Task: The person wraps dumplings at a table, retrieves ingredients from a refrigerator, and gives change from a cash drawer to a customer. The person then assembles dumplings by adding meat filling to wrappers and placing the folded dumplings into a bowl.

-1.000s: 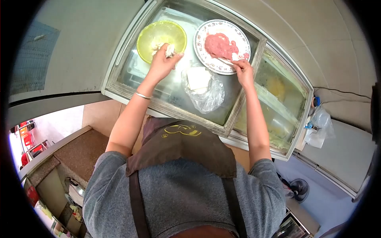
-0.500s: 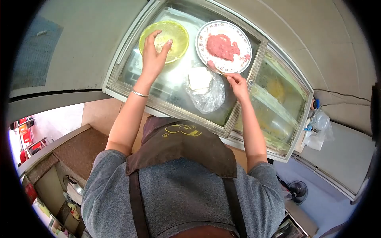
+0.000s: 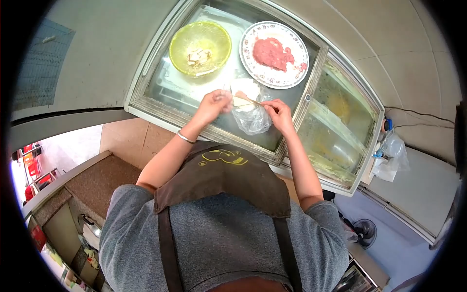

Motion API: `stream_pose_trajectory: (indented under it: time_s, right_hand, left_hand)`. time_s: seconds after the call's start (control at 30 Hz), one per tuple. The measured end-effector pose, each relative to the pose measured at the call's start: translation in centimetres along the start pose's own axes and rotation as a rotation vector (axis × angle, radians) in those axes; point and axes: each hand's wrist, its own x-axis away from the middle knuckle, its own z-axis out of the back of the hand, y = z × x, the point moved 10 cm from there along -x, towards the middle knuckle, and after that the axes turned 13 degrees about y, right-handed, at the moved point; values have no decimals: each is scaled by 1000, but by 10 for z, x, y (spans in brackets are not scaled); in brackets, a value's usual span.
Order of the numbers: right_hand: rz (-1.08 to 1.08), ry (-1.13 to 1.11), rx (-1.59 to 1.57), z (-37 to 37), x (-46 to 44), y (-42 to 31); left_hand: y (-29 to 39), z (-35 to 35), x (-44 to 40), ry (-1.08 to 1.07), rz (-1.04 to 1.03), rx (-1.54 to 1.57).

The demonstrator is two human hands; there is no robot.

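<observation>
My right hand (image 3: 279, 114) pinches a thin stick (image 3: 254, 101) with a bit of pink meat at its far end, over the stack of white wrappers (image 3: 247, 87). The stack lies on a clear plastic bag (image 3: 253, 119). At the left edge of the stack is my left hand (image 3: 217, 103), its fingers bent together and blurred; whether they grip a wrapper is hard to tell. Behind them, a patterned white plate (image 3: 248, 58) bears a mound of pink minced meat (image 3: 272, 53). Several pale folded pieces (image 3: 198, 57) lie in a yellow-green bowl (image 3: 214, 36).
Everything rests on the glass top of a chest freezer (image 3: 163, 95) with a metal frame. Its right pane (image 3: 335, 121) looks frosted. A grey-white surface (image 3: 423, 190) and a plastic bag (image 3: 395, 151) are at the right, a brown counter (image 3: 99, 185) at the lower left.
My left hand has left the bowl, where pale pieces now show, and moved down to the wrappers. My right hand has brought the stick with meat from the plate's edge to the stack.
</observation>
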Motion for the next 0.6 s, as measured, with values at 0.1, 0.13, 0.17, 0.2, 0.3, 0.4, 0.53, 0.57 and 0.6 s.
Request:
stream_pose_trajectory:
  time_s: [0.1, 0.13, 0.17, 0.2, 0.3, 0.4, 0.53, 0.57, 0.6]
  right_hand:
    - [-138, -72, -140, -6, 2, 10]
    - [-243, -116, -310, -12, 6, 15]
    - [-243, -119, -310, -10, 6, 10]
    - [-304, -163, -329, -11, 9, 5]
    - [-360, -221, -333, -9, 10, -6]
    - [-335, -244, -334, -5, 4, -16]
    - [-198, -302, -281, 9, -20, -28]
    - [-199, -302, -282, 13, -29, -24]
    - [-153, -177, -146, 30, -47, -16]
  left_hand:
    - [-21, -15, 9, -124, 224, -85]
    - [-17, -20, 12, -121, 223, -83]
    - [-1, -32, 19, -114, 218, 88]
    - [10, -41, 22, -107, 211, 259]
    - [21, -53, 13, -70, 126, 512]
    - [24, -54, 3, -102, 43, 414]
    - [63, -44, 1, -64, -449, -261]
    - [78, -34, -1, 82, -640, -566]
    - [94, -31, 3, 233, -825, -873]
